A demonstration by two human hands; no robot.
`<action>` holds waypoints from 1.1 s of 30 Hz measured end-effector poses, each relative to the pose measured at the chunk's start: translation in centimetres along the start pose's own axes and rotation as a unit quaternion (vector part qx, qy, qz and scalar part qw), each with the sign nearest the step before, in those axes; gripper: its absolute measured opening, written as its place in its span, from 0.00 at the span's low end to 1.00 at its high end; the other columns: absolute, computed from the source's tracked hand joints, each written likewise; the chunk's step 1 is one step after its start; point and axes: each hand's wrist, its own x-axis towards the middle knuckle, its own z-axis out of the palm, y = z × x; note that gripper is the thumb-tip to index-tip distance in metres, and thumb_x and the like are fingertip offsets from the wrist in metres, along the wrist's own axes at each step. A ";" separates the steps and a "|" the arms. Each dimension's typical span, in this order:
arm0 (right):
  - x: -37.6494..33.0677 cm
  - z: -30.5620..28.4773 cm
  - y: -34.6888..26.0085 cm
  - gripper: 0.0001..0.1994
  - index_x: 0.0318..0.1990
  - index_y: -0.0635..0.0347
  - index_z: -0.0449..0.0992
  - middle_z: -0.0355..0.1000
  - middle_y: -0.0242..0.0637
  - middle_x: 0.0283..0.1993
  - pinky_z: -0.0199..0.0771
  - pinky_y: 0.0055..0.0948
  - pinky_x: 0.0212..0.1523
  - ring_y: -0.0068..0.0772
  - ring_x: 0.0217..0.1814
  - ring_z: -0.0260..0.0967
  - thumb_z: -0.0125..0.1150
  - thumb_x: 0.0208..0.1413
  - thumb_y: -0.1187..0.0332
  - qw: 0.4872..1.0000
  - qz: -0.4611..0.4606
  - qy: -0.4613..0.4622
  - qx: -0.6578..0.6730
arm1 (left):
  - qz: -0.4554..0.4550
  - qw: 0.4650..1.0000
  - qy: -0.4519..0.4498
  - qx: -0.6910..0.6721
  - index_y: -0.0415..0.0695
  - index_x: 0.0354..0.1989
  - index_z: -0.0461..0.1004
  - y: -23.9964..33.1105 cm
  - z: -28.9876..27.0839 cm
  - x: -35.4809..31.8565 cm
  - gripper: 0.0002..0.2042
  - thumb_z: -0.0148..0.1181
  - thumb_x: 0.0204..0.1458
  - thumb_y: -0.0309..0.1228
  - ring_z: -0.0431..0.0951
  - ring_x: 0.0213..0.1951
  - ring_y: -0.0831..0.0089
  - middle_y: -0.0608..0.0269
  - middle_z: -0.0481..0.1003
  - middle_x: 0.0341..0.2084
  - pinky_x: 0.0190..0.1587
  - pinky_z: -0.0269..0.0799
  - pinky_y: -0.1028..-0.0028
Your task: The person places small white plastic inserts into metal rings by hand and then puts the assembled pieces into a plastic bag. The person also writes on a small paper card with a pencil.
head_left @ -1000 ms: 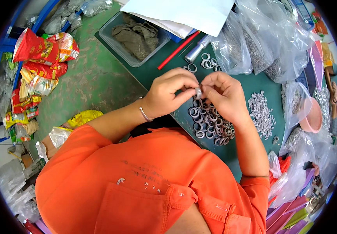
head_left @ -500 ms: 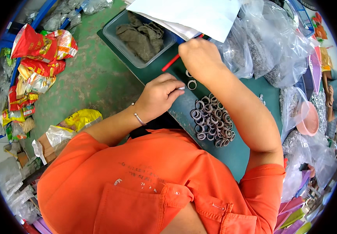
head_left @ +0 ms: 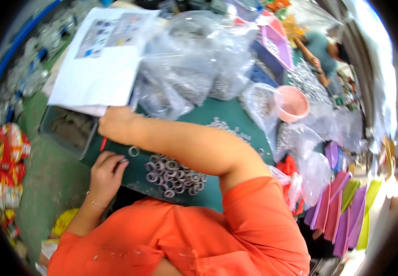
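My left hand [head_left: 106,178] is closed at the table's near edge, its thumb and fingertips pinching a small whitish piece [head_left: 123,161], mostly hidden. Beyond it my right hand [head_left: 117,125] is curled beside the clear plastic tub [head_left: 87,146], at the lower edge of a white sheet [head_left: 88,85]. Its fingers face away, so what they hold is hidden. A red stick [head_left: 103,144] shows just below this hand. One loose ring [head_left: 134,151] lies between my hands and a pile of greyish metal rings [head_left: 173,177]. Inside the tub is a dark cloth [head_left: 70,126].
Clear bags of small metal parts [head_left: 185,69] crowd the far side of the green table [head_left: 208,112]. A pink bowl [head_left: 294,103] stands to the right, near scattered small parts [head_left: 229,129]. Another person [head_left: 325,57] is at the far right. Red packages [head_left: 5,154] lie at left.
The view has swung to the right, shifting the table and both hands leftward in the picture. More of the bags and the other person show. My left hand still pinches the small piece.
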 end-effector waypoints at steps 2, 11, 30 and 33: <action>-0.2 -0.1 -0.2 0.08 0.32 0.54 0.84 0.81 0.37 0.35 0.80 0.37 0.35 0.39 0.38 0.80 0.61 0.45 0.70 1.000 -0.002 0.013 -0.025 | -0.030 0.998 -0.007 -0.046 0.36 0.32 0.76 0.3 -0.3 -0.2 0.06 0.66 0.46 0.20 0.77 0.26 0.66 0.57 0.74 0.30 0.28 0.73 0.74; -6.0 -1.0 -0.5 0.08 0.29 0.55 0.68 0.70 0.33 0.25 0.70 0.34 0.31 0.34 0.30 0.72 0.59 0.44 0.66 0.964 -0.065 0.250 0.057 | 0.041 0.997 0.018 -0.058 0.40 0.26 0.73 0.2 0.2 -0.7 0.09 0.70 0.41 0.24 0.77 0.38 0.58 0.56 0.78 0.37 0.43 0.74 0.65; -13.1 1.3 -2.5 0.05 0.35 0.64 0.75 0.70 0.47 0.29 0.72 0.42 0.32 0.53 0.31 0.70 0.62 0.50 0.79 0.910 0.086 0.268 0.303 | 0.094 0.993 0.004 -0.071 0.38 0.38 0.77 -0.7 3.1 -0.5 0.13 0.69 0.43 0.24 0.77 0.42 0.58 0.53 0.75 0.38 0.45 0.75 0.66; -13.4 0.6 -3.6 0.04 0.33 0.62 0.74 0.69 0.43 0.27 0.72 0.40 0.29 0.49 0.29 0.70 0.64 0.50 0.75 0.921 0.106 0.259 0.270 | 0.086 0.991 -0.001 -0.100 0.36 0.38 0.76 -0.2 2.9 -0.3 0.12 0.68 0.43 0.20 0.78 0.35 0.65 0.55 0.74 0.36 0.38 0.76 0.71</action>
